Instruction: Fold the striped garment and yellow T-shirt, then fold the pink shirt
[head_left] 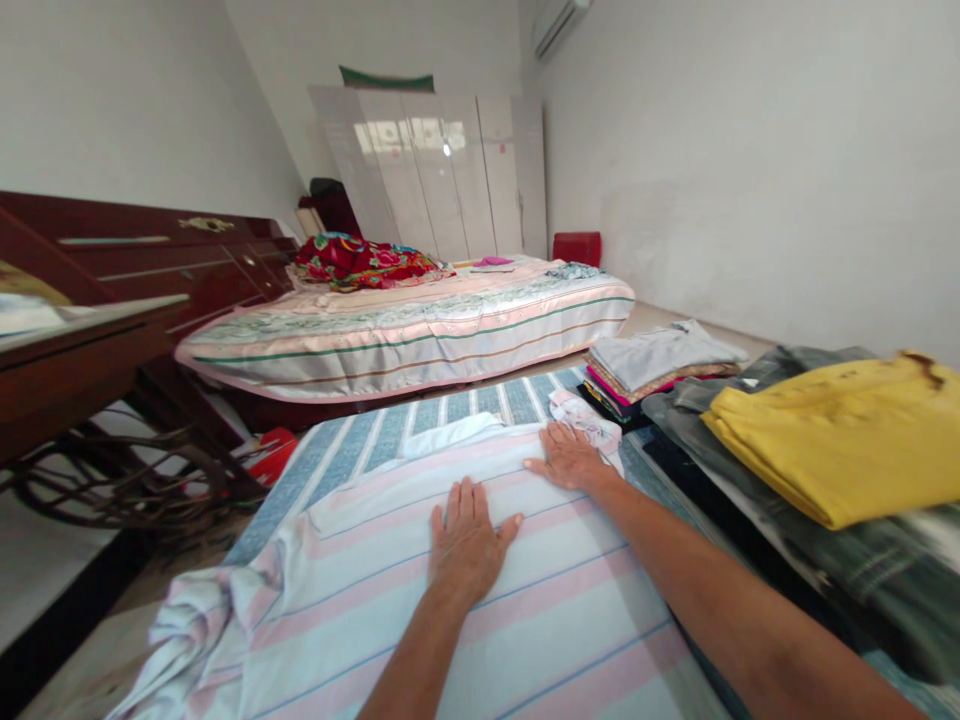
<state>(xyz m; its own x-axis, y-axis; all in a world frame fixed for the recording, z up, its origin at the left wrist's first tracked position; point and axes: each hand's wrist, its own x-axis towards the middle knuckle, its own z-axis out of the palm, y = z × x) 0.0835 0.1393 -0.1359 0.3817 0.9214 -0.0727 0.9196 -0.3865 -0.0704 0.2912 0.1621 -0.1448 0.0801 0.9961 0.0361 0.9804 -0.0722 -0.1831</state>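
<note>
A pink, white and blue striped shirt [360, 580] lies spread flat on a blue-and-white striped cloth surface [390, 425]. My left hand [466, 537] rests flat on the middle of the shirt, fingers stretched out and together. Further away, my right hand [568, 455] lies flat on the shirt's far right edge, fingers extended. Just beyond its fingers is a small crumpled pale cloth [585, 415]. The shirt's left sleeve [199, 625] is bunched at the near left.
A folded yellow garment [840, 435] lies on dark clothes at the right. A stack of folded clothes [652, 365] sits behind it. A bed [405, 325] with a red floral blanket stands beyond. A dark wooden table [82, 350] is at the left.
</note>
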